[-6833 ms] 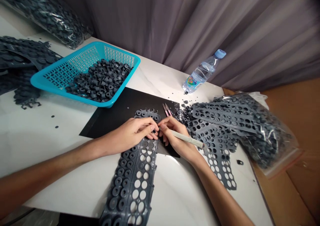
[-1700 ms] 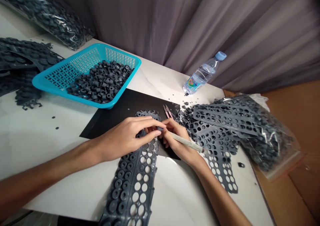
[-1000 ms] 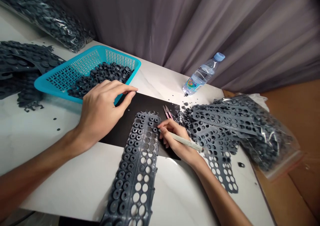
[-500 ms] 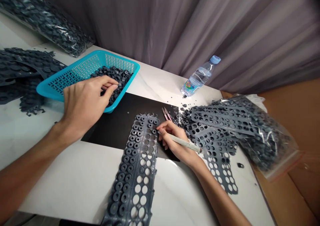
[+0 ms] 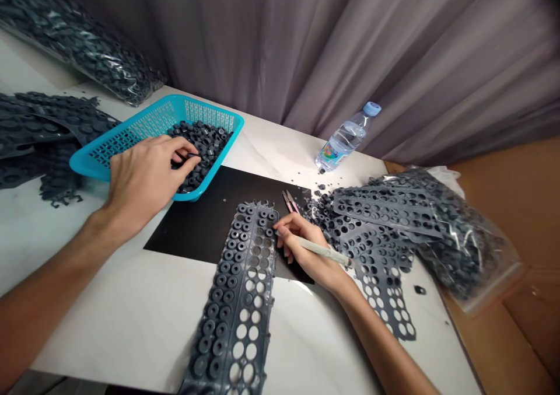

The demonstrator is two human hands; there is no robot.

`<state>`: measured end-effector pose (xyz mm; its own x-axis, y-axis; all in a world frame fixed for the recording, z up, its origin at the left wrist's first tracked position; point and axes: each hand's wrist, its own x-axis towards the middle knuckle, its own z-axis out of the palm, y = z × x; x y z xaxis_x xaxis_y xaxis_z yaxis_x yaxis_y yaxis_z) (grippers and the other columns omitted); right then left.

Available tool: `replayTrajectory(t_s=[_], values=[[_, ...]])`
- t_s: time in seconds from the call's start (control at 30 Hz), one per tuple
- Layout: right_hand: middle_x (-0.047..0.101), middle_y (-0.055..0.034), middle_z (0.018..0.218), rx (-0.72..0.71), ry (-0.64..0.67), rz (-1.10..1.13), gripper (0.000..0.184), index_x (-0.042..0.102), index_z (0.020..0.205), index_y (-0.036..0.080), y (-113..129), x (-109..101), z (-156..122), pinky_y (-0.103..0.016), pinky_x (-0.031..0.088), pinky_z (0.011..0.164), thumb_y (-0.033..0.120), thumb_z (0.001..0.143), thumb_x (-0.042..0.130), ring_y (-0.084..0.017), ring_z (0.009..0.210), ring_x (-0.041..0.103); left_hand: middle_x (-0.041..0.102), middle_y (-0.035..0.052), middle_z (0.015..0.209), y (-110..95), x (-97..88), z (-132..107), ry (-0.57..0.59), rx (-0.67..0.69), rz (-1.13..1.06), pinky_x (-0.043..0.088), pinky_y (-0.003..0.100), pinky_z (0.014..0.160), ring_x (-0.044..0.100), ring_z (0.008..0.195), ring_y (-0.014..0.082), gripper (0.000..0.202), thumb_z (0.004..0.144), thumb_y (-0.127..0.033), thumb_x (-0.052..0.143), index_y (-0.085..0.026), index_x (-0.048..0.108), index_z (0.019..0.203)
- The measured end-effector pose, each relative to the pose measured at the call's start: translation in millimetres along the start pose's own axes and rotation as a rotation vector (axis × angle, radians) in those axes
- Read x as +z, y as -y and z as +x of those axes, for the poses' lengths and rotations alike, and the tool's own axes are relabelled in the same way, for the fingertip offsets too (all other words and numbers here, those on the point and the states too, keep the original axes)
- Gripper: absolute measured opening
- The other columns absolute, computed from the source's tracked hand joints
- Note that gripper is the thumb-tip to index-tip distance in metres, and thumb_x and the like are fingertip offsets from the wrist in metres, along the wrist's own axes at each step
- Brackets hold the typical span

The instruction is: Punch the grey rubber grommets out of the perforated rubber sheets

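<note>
My left hand (image 5: 146,179) hovers over the near right side of a turquoise plastic basket (image 5: 90,167), thumb and forefinger a little apart. Beneath its fingertips lies a heap of small dark grey rubber rings (image 5: 212,141). In my right hand (image 5: 306,246) is a pale pen-like tool (image 5: 321,249), its tip hidden by the fingers. Those fingers touch the upper right edge of a long dark grey rubber strip (image 5: 238,301). Ring-shaped parts fill the strip's left rows; its right rows are mostly open holes, with a few rings at the top.
A black mat (image 5: 184,231) lies under the strip's far end, with pink-handled snips (image 5: 291,201) on it. Punched sheets (image 5: 385,220) and a clear bag of parts (image 5: 468,249) lie at right. A water bottle (image 5: 345,138) stands behind; another filled bag (image 5: 87,45) lies back left.
My left thumb and forefinger have parted from a pinch over the basket, and the hand has shifted slightly left. My right hand stays at the strip's edge with the tool.
</note>
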<state>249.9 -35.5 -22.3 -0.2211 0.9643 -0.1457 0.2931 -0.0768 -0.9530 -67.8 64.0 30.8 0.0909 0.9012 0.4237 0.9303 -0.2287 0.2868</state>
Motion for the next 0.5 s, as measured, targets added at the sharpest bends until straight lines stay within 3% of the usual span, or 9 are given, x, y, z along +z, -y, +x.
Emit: replayTrajectory(t_s=[0.13, 0.27, 0.37, 0.5], values=[[0.064, 0.0021, 0.078, -0.003, 0.002, 0.014, 0.029, 0.063, 0.105, 0.022, 0, 0, 0, -0.02, 0.049, 0.051, 0.05, 0.108, 0.058, -0.011, 0.058, 0.058, 0.068, -0.0002, 0.097, -13, 0.9, -3, -0.036, 0.092, -0.155, 0.046, 0.031, 0.074, 0.061, 0.081, 0.018, 0.024, 0.105, -0.046, 0.064, -0.027, 0.075, 0.113], [0.064, 0.0024, 0.077, -0.031, -0.008, 0.024, 0.03, 0.062, 0.103, 0.022, -1, 2, -1, -0.021, 0.048, 0.05, 0.051, 0.108, 0.059, -0.011, 0.056, 0.058, 0.072, 0.0028, 0.107, -43, 2.9, -16, -0.06, 0.277, -0.434, 0.054, 0.033, 0.093, 0.066, 0.089, 0.0185, 0.019, 0.106, -0.038, 0.063, -0.028, 0.075, 0.117], [0.064, 0.0021, 0.078, -0.069, -0.051, 0.016, 0.03, 0.062, 0.104, 0.023, 0, 3, -4, -0.022, 0.048, 0.049, 0.052, 0.108, 0.059, -0.011, 0.055, 0.058, 0.073, 0.0043, 0.107, -68, 6.6, -33, 0.091, 0.329, -0.667, 0.06, 0.03, 0.088, 0.069, 0.088, 0.0168, 0.019, 0.105, -0.037, 0.066, -0.023, 0.076, 0.113], [0.069, -0.0019, 0.088, -0.188, -0.129, -0.17, 0.023, 0.065, 0.113, 0.024, 2, 2, -7, -0.026, 0.054, 0.057, 0.046, 0.108, 0.061, -0.015, 0.064, 0.063, 0.071, 0.0041, 0.114, -84, 16.4, -52, 0.39, 0.207, -0.953, 0.065, 0.026, 0.086, 0.072, 0.092, 0.0147, 0.022, 0.102, -0.039, 0.07, -0.024, 0.077, 0.116]])
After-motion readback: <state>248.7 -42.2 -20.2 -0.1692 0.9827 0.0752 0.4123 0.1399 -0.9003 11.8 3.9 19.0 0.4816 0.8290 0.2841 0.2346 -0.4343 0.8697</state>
